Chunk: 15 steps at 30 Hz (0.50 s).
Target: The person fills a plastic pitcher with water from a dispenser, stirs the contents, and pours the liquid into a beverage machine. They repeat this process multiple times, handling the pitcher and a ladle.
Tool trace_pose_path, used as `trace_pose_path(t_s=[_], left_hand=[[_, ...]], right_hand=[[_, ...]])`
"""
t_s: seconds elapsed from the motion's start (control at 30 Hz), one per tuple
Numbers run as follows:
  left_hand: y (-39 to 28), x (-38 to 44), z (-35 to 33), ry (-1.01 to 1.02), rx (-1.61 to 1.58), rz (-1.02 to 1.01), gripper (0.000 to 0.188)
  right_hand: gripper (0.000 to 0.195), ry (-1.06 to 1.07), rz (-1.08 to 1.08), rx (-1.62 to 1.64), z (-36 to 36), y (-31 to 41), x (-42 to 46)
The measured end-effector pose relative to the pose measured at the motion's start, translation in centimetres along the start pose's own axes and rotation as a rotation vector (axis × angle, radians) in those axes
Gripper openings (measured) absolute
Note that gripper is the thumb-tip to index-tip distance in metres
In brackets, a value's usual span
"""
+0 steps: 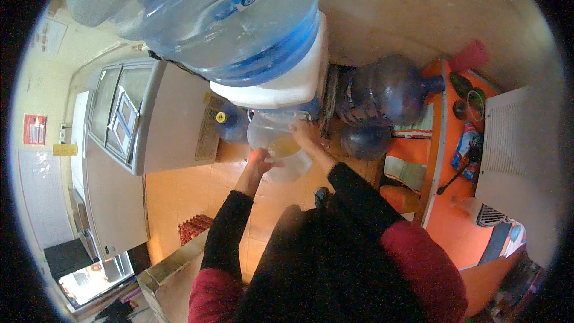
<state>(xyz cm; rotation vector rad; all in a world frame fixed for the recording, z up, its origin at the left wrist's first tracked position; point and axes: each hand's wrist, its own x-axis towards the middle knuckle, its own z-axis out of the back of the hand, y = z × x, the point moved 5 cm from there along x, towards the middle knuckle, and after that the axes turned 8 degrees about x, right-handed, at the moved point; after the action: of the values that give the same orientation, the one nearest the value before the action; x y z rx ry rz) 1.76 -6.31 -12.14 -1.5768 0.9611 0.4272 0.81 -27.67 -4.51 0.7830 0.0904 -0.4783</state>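
Observation:
A translucent plastic container (260, 129) with yellowish liquid (285, 147) inside is before me, below the front of a white water dispenser (269, 92). My left hand (260, 161) holds it at its near left side. My right hand (306, 134) is at the container's right rim, close under the dispenser, with its fingers curled. Whether those fingers grip the rim or touch a tap is not clear. A large clear-blue water jug (264, 22) stands on top of the dispenser.
Left is a chest freezer (175, 116) with glass lids. A capped blue jug (232, 123) stands beside the dispenser. Dark water jugs (381, 92) lie stacked to the right, near an orange shelf (462, 233) with items. A tiled ledge (172, 264) and red crate (193, 228) are at lower left.

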Motion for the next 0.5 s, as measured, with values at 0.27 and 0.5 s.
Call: trace_pose_path(t_s=[0.27, 0.5], left_hand=[[3.5, -0.1, 0.9, 0.169, 1.008, -0.331, 0.065], [4.5, -7.1, -1.4, 0.357, 0.23, 0.091, 0.056]], right_hand=[[0.034, 0.097, -0.258, 0.644, -0.2, -8.0, -14.6], [0.032, 0.034, -0.203, 0.586, -0.6, -10.5, -19.4]])
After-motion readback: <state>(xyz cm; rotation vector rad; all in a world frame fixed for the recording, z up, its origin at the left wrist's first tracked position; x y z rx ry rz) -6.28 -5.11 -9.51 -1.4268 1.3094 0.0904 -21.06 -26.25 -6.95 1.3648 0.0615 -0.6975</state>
